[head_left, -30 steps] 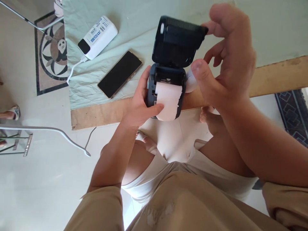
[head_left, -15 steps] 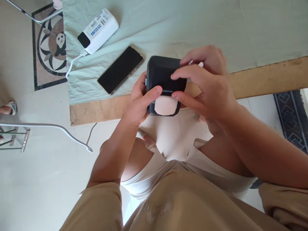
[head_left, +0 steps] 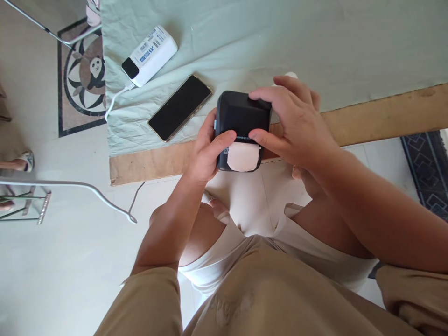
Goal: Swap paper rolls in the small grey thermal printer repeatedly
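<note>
Head view: printer (head_left: 241,116), lid shut, paper (head_left: 243,157) protruding, held above surface (head_left: 385,116) edge; left hand (head_left: 206,151) clasps its side, right hand (head_left: 297,123) grips its top. Phone (head_left: 180,107), power bank (head_left: 150,55) nearby.

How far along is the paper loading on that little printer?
Done: the printer lid is shut, with a paper tab sticking out of the slot. In hand: the left hand grips its side and the right hand presses the lid. Left: the ragged tab is untrimmed.

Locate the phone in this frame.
In the head view, the phone lies screen-up on the green cloth, left of the printer, just below the white power bank.
</note>
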{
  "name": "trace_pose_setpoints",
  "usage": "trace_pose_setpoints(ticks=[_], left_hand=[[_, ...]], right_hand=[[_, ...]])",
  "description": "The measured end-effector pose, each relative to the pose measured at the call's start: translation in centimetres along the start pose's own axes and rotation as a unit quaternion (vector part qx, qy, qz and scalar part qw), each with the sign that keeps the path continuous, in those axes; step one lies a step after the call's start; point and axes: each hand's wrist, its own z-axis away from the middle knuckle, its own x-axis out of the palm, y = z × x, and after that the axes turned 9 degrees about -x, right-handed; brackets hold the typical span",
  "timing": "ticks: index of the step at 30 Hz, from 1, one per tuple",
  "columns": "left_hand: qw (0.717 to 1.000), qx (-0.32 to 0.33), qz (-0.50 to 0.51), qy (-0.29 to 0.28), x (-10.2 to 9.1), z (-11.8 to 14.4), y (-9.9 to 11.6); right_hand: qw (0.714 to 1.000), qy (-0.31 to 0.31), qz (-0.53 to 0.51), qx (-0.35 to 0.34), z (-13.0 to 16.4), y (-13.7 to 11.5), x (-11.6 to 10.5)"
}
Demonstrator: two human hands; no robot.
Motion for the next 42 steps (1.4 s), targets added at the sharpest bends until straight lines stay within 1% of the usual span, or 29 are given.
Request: trace_pose_setpoints(ticks=[2,5,7,10,12,15,16,17,19,22,23,25,27,28,29,30,32,34,36,38,39,40,42], left_hand=[[1.0,-0.001,0.003,0.0,0.1,0.0,0.1],[0.999,-0.024,0.027,-0.011,0.2,-0.2,0.2],[0.999,-0.039,0.028,-0.004,0.2,-0.4,0.1],[0.999,-0.029,0.021,0.019,0.1,-0.7,-0.1],[0.999,-0.017,0.031,0.023,0.0,-0.7,-0.2],[0.999,-0.017,0.035,0.022,-0.2,-0.9,-0.3],[0.999,-0.019,0.035,0.022,-0.2,-0.9,-0.4],[0.999,-0.024,0.038,0.025,-0.2,-1.0,-0.3],[0.998,-0.043,0.045,0.029,0.0,-1.0,-0.3],[0.997,-0.056,0.039,0.03,0.4,-0.8,0.0],[0.998,-0.054,0.032,0.024,0.5,-0.7,0.0],[0.999,-0.042,0.03,0.007,0.6,-0.6,0.0],[0.998,-0.034,0.045,-0.011,0.5,-0.6,0.0],[0.998,-0.031,0.054,-0.017,0.5,-0.6,0.0],[0.998,-0.03,0.058,-0.02,0.5,-0.6,0.0],[0.998,-0.03,0.055,-0.021,0.6,-0.6,0.0],[0.999,-0.027,0.028,-0.015,0.7,-0.4,0.1],[1.0,-0.018,-0.008,-0.009,0.8,-0.3,0.2],[0.999,-0.017,-0.032,-0.005,0.8,-0.1,0.4],[0.999,-0.019,-0.043,-0.01,0.7,0.0,0.6],[0.999,-0.019,-0.049,-0.014,0.6,0.0,0.6],[0.998,-0.015,-0.057,-0.018,0.5,0.1,0.7],[0.997,-0.006,-0.069,-0.017,0.4,0.0,0.7]], right_hand=[[1.0,0.012,-0.001,-0.004,0.1,-0.1,0.2],[0.998,0.059,0.005,-0.02,0.4,-0.1,0.3],[0.995,0.096,-0.001,-0.039,0.6,-0.2,0.2],[0.987,0.137,-0.027,-0.074,0.8,-0.3,-0.1],[0.985,0.139,-0.046,-0.095,0.9,-0.4,-0.2],[0.988,0.101,-0.049,-0.103,0.9,-0.5,-0.3],[0.989,0.096,-0.043,-0.103,0.9,-0.5,-0.3],[0.989,0.104,-0.032,-0.102,0.9,-0.5,-0.2],[0.986,0.134,-0.002,-0.097,0.9,-0.6,-0.3],[0.985,0.167,0.026,-0.046,0.9,-1.2,-0.7],[0.985,0.169,0.021,-0.025,0.9,-1.4,-0.9],[0.98,0.198,-0.018,-0.003,0.9,-1.9,-1.3],[0.971,0.228,-0.077,-0.001,0.7,-2.2,-1.6],[0.969,0.232,-0.09,-0.004,0.6,-2.3,-1.6],[0.972,0.222,-0.083,-0.007,0.5,-2.2,-1.6],[0.979,0.196,-0.055,-0.008,0.4,-2.2,-1.6],[0.992,0.124,0.031,0.008,0.1,-2.1,-1.4],[0.994,0.058,0.091,0.032,-0.2,-2.2,-1.4],[0.992,-0.009,0.111,0.051,-0.6,-2.5,-1.5],[0.99,-0.069,0.11,0.053,-0.9,-2.6,-1.7],[0.99,-0.088,0.097,0.053,-1.0,-2.6,-1.9],[0.991,-0.095,0.075,0.051,-1.0,-2.6,-2.0],[0.995,-0.088,0.024,0.045,-1.0,-2.3,-2.4]])
